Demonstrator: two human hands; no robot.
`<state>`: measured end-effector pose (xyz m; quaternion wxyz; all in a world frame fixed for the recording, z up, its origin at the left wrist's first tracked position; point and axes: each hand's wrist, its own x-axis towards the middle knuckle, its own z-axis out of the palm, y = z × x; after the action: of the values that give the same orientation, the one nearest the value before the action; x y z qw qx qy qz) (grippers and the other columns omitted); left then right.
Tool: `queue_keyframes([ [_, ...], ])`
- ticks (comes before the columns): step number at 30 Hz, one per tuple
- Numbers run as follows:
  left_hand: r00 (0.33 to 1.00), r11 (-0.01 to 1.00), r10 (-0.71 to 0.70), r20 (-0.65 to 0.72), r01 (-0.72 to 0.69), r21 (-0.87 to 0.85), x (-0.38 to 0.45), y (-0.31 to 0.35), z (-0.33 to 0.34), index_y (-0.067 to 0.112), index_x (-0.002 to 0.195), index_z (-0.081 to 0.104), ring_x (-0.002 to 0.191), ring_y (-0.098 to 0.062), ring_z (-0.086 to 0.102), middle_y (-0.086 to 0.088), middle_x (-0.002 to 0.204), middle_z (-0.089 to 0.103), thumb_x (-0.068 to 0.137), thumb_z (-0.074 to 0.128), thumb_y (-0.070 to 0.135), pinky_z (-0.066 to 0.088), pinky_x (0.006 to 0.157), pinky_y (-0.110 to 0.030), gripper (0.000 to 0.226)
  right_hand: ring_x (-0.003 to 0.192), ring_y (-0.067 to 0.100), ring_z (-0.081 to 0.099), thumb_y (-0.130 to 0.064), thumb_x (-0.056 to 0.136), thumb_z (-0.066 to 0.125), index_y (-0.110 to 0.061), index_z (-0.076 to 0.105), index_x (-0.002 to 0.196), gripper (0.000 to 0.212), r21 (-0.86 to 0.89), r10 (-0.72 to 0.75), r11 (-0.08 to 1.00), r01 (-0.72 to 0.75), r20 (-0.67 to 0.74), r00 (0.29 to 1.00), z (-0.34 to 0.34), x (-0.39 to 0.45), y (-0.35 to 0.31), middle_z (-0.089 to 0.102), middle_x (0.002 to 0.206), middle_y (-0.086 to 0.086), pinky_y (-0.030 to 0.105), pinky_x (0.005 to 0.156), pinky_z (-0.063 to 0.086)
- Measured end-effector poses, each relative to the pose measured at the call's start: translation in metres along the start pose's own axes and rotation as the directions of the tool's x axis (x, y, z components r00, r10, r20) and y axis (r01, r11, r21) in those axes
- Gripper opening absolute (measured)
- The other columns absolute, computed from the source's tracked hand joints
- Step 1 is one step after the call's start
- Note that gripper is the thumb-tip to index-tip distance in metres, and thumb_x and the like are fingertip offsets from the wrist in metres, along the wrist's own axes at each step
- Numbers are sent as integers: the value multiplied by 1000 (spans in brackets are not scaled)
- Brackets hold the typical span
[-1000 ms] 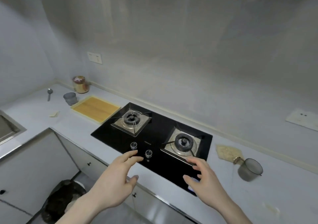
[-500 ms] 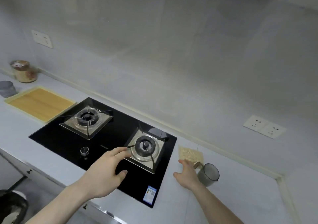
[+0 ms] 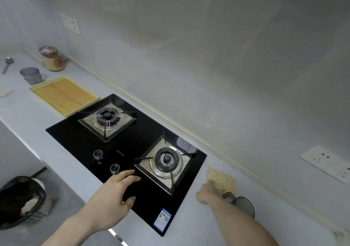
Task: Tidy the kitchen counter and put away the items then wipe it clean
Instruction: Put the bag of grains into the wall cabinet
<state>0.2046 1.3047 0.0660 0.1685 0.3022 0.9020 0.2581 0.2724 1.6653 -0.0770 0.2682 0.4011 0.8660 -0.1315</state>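
A beige dishcloth (image 3: 222, 176) lies flat on the pale counter (image 3: 189, 232) just right of the black gas hob (image 3: 75, 138). Beside it stands a dark translucent mug (image 3: 245, 206) with a metal handle. My right hand (image 3: 208, 192) reaches to the cloth's near edge, next to the mug's handle; its fingers point away from me and are hidden. My left hand (image 3: 115, 194) hovers with relaxed, spread fingers over the hob's front edge, near the right knob (image 3: 114, 168), and holds nothing.
At the far left of the counter are a wooden tray (image 3: 62, 94), a grey cup (image 3: 31, 75), a brown jar (image 3: 52, 58), a spoon (image 3: 7, 63) and a small folded scrap (image 3: 5, 93). A lined bin (image 3: 20, 202) stands on the floor lower left.
The view swung right and then back a little. My right hand went from the hob's front right to the cloth and mug. My left hand stayed open over the hob's front.
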Motion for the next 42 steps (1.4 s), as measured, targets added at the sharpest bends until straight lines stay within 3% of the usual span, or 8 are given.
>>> queue_keyframes([
  [4,999,999,-39,-17,39,6,2,0,2,44,146,42,144,-3,31,25,159,25,94,59,40,30,114,-16,55,124,29,50,-20,95,44,-2,42,147,55,6,1,1000,0,-69,998,7,12,7,16,162,5,36,103,46],
  [9,999,999,-48,-15,49,15,1,1,4,43,146,42,143,-1,31,26,158,26,95,59,38,28,109,-12,53,124,27,57,-12,93,50,-7,50,144,52,294,27,955,38,-214,976,6,16,15,52,146,7,35,102,50],
  [13,999,999,-33,0,33,20,2,3,7,44,145,42,144,-1,30,27,158,25,96,58,38,30,110,-13,52,129,27,55,-2,96,48,-9,62,135,42,473,4,869,148,-306,952,-3,1,27,59,142,6,39,110,44],
  [23,997,998,68,31,-68,0,16,32,10,42,144,45,141,1,32,26,155,30,94,59,35,29,112,-14,53,84,13,74,-18,96,66,-39,74,104,24,785,99,471,403,-501,860,-54,-50,35,77,92,-9,51,71,63],
  [28,996,996,89,-6,-89,-22,13,34,0,44,143,43,139,2,35,30,151,34,92,61,35,36,113,-19,55,83,13,73,-9,95,68,-34,75,107,29,726,-102,360,586,-594,798,-78,-103,5,77,91,-6,29,76,62],
  [34,982,991,106,-156,-118,-66,-1,33,-31,45,147,36,131,8,41,31,145,39,91,65,48,41,109,-18,63,89,8,73,-9,92,73,-27,78,102,21,598,-477,336,728,-558,679,-102,-180,-58,77,92,-13,23,75,59],
  [39,960,994,78,-269,-94,-50,-27,2,-65,42,106,67,119,9,49,33,131,48,96,57,52,49,97,-20,17,87,9,74,-15,90,77,-30,78,103,20,577,-611,275,769,-512,603,-110,-228,-123,77,92,-12,25,78,60],
  [42,928,998,27,-371,-47,-44,-51,-27,-91,41,91,69,117,11,50,35,128,50,97,57,48,48,92,-17,15,86,8,73,-18,89,78,-33,79,101,20,565,-659,243,789,-500,562,-105,-249,-164,77,90,-13,25,78,59],
])
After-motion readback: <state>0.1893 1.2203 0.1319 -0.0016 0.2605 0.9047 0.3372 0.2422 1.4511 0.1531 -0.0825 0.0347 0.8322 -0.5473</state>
